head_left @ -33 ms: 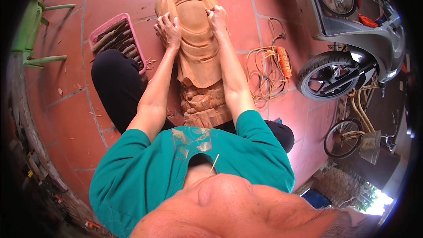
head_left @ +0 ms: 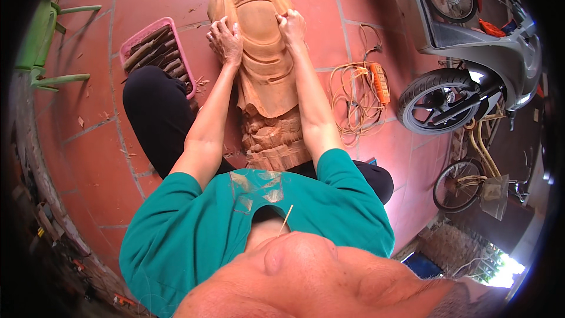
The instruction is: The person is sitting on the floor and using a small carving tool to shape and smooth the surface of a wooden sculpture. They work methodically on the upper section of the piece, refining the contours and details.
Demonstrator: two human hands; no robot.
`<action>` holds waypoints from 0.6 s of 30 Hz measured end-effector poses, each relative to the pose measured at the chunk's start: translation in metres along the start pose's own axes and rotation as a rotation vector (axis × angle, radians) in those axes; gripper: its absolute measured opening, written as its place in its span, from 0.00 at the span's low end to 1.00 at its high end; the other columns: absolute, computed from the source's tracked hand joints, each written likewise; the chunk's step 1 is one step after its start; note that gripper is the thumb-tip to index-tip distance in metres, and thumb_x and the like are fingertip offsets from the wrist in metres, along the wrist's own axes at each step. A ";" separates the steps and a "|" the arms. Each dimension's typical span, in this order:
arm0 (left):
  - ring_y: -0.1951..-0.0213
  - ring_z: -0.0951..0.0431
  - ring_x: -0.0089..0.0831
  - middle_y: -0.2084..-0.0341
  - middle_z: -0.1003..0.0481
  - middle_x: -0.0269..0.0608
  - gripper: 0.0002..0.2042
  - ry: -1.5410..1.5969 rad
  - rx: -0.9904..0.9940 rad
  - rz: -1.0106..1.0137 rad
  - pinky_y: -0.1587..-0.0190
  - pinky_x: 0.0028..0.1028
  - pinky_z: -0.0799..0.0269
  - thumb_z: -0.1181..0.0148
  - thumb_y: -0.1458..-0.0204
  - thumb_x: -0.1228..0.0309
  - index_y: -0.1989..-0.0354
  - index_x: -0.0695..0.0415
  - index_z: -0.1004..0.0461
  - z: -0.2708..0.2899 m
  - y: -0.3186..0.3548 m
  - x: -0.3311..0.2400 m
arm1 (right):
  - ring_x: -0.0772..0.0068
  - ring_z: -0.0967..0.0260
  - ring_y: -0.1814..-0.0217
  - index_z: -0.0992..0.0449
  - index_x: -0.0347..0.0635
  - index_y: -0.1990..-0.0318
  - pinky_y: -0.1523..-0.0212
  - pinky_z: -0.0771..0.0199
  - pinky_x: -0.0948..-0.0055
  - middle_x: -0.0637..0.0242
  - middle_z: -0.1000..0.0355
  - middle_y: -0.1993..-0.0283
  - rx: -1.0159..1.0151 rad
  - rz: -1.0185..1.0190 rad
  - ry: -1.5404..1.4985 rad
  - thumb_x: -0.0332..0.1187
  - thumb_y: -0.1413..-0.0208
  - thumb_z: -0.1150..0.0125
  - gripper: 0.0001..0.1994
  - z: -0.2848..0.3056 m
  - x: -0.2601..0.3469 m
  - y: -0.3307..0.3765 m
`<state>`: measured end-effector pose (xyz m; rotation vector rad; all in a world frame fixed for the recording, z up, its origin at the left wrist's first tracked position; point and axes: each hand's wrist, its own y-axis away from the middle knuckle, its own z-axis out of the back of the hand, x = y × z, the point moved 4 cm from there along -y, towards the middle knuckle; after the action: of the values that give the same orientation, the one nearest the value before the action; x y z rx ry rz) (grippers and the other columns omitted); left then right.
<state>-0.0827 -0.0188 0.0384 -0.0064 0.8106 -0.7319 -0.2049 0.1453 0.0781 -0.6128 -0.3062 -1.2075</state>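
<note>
A carved wooden statue (head_left: 259, 41) with a rounded belly and draped robe lies lengthwise in front of me, its rough, deeply cut base (head_left: 273, 141) between my legs. On the left edge of the carving rests my left hand (head_left: 226, 41), fingers loosely bent and apart, steadying against the wood. My right hand (head_left: 291, 28) is closed on the opposite side of the belly, its fingers bunched and pressed to the surface. Whatever those fingers may hold is hidden.
Chisel-like tools fill a pink basket (head_left: 125, 53) by my left knee. At right lie an orange power strip (head_left: 379, 82) and its coiled cord (head_left: 347, 109). Beyond stand a scooter (head_left: 471, 82) and a bicycle (head_left: 456, 185). A green chair (head_left: 44, 47) is far left. Wood chips litter the tiles.
</note>
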 end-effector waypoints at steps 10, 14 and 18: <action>0.48 0.33 0.49 0.50 0.33 0.42 0.19 -0.004 -0.024 0.008 0.49 0.47 0.33 0.41 0.45 0.61 0.46 0.48 0.31 0.002 -0.007 -0.003 | 0.49 0.25 0.61 0.21 0.40 0.72 0.61 0.26 0.54 0.54 0.25 0.65 0.073 0.017 0.018 0.36 0.52 0.31 0.09 0.005 0.009 -0.005; 0.49 0.32 0.48 0.51 0.32 0.43 0.18 -0.004 -0.034 0.006 0.47 0.45 0.34 0.40 0.46 0.61 0.47 0.49 0.30 0.003 -0.008 -0.002 | 0.49 0.24 0.60 0.21 0.39 0.71 0.59 0.25 0.54 0.53 0.24 0.65 0.029 0.058 0.102 0.36 0.52 0.31 0.09 -0.017 0.016 -0.040; 0.49 0.32 0.48 0.52 0.32 0.43 0.18 -0.009 -0.038 -0.012 0.47 0.44 0.34 0.40 0.46 0.61 0.47 0.49 0.29 -0.003 -0.007 -0.006 | 0.47 0.24 0.58 0.19 0.39 0.68 0.58 0.25 0.54 0.51 0.23 0.63 0.022 0.033 0.135 0.39 0.52 0.31 0.12 -0.029 0.014 -0.062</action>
<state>-0.0917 -0.0199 0.0416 -0.0489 0.8168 -0.7271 -0.2604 0.1033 0.0797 -0.5130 -0.1950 -1.2062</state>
